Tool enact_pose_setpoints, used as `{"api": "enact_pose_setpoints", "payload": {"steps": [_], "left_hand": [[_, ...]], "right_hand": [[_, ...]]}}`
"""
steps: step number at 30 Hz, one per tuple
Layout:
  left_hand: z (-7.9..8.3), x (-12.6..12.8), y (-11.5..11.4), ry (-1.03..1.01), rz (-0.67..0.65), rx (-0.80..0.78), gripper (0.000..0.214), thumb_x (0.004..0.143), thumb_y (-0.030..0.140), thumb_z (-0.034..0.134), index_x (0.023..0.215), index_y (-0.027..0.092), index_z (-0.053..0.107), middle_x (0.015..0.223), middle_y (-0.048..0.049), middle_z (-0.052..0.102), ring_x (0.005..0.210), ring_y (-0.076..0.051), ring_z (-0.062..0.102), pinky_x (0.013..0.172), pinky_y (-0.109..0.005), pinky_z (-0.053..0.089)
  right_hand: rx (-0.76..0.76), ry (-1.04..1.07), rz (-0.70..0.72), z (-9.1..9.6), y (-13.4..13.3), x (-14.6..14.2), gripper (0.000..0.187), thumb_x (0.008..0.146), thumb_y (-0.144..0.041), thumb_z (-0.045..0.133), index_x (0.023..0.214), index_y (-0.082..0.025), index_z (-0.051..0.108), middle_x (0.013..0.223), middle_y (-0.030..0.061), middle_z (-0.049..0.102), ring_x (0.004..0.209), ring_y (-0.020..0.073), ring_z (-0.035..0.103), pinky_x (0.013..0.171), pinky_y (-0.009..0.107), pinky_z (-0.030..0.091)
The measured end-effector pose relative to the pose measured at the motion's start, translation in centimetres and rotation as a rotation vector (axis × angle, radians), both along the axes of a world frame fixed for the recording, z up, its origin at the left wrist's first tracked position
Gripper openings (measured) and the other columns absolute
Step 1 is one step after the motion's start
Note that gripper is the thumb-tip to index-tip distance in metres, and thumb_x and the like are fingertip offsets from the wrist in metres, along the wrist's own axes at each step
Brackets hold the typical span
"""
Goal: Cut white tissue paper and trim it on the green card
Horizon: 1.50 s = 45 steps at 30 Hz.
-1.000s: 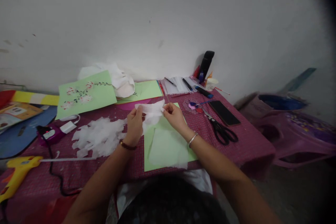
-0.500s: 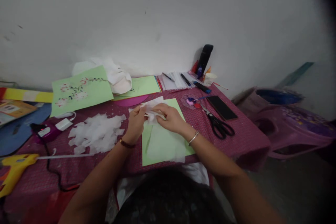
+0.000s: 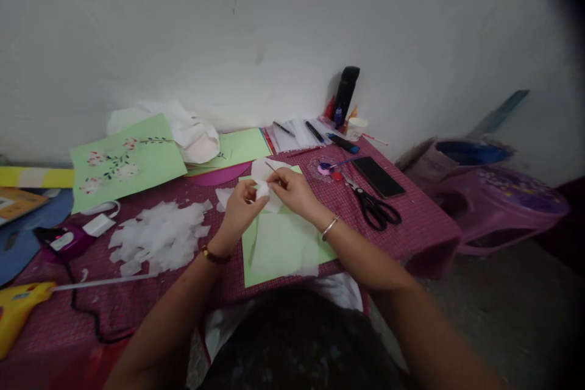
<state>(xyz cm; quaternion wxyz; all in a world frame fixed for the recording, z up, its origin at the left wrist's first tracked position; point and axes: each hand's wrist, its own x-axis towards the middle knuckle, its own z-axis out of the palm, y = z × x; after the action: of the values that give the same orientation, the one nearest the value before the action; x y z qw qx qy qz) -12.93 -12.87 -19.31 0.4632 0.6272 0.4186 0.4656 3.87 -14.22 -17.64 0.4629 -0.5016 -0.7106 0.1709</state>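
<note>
My left hand [image 3: 241,207] pinches a small piece of white tissue paper [image 3: 262,189] above the top of a green sheet [image 3: 249,244]. Close beside it, my right hand [image 3: 295,195] is closed on a thin stick [image 3: 270,166], whose tip sticks up past the fingers; its lower end is hidden, and it seems to meet the paper. A larger thin white sheet [image 3: 286,244] lies on the green one under my wrists. To the left is a loose heap of cut white tissue pieces [image 3: 159,237].
Scissors [image 3: 372,207] and a black phone [image 3: 378,176] lie to the right. On the left are a yellow glue gun [image 3: 21,311] with a cord and a green sheet with painted flowers [image 3: 121,161]. A paper cup [image 3: 356,128] stands at the back; a purple stool [image 3: 498,213] is beyond the table.
My hands have separated a little, and the thin stick now shows in my right fingers. The tissue in my left hand looks smaller and more bunched. The view has shifted slightly right.
</note>
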Motion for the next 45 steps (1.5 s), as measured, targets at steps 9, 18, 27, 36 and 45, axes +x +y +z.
{"api": "enact_pose_setpoints", "payload": {"steps": [9,18,27,36,45], "left_hand": [[6.0,-0.7,-1.8,-0.272,-0.074,-0.129,0.026,0.064,0.028,0.083,0.076,0.019,0.061,0.07,0.0004,0.067,0.056,-0.013,0.058,0.054,-0.023,0.047],[9.6,0.2,-0.1,-0.216,-0.58,0.173,0.024,0.073,0.04,0.08,0.083,0.019,0.076,0.081,-0.0089,0.07,0.069,-0.02,0.064,0.064,-0.031,0.053],[8.5,1.7,0.8,-0.163,-0.467,0.026,0.053,0.064,0.017,0.083,0.115,0.023,0.071,0.103,-0.0098,0.071,0.065,-0.014,0.061,0.055,-0.023,0.05],[6.9,2.9,1.7,-0.061,-0.391,-0.17,0.027,0.062,0.006,0.08,0.087,0.013,0.075,0.06,-0.0004,0.061,0.047,-0.008,0.052,0.04,-0.014,0.035],[7.4,2.2,3.0,-0.069,-0.494,-0.286,0.014,0.068,0.014,0.079,0.059,0.015,0.069,0.05,-0.0007,0.056,0.039,-0.008,0.047,0.038,-0.017,0.035]], "right_hand": [[-0.128,0.377,0.196,1.3,-0.9,0.0,0.027,0.078,-0.038,0.07,0.097,-0.021,0.061,0.081,-0.0016,0.06,0.058,0.0101,0.044,0.053,0.024,0.036],[-0.093,0.529,0.227,4.0,0.7,1.6,0.022,0.069,-0.035,0.069,0.071,-0.02,0.052,0.066,-0.0047,0.051,0.061,0.0107,0.045,0.057,0.024,0.036],[-0.175,0.449,0.427,2.7,-0.5,3.1,0.024,0.077,-0.044,0.067,0.075,-0.02,0.06,0.071,-0.001,0.057,0.066,0.0132,0.051,0.062,0.027,0.041],[-0.25,0.427,0.329,2.9,-0.6,3.9,0.035,0.077,-0.053,0.067,0.07,-0.02,0.056,0.062,-0.0044,0.047,0.056,0.0092,0.037,0.053,0.024,0.03],[-0.324,0.403,0.363,3.2,-0.4,4.7,0.042,0.072,-0.059,0.071,0.069,-0.02,0.056,0.058,-0.0059,0.042,0.053,0.0091,0.034,0.05,0.025,0.025]]}}
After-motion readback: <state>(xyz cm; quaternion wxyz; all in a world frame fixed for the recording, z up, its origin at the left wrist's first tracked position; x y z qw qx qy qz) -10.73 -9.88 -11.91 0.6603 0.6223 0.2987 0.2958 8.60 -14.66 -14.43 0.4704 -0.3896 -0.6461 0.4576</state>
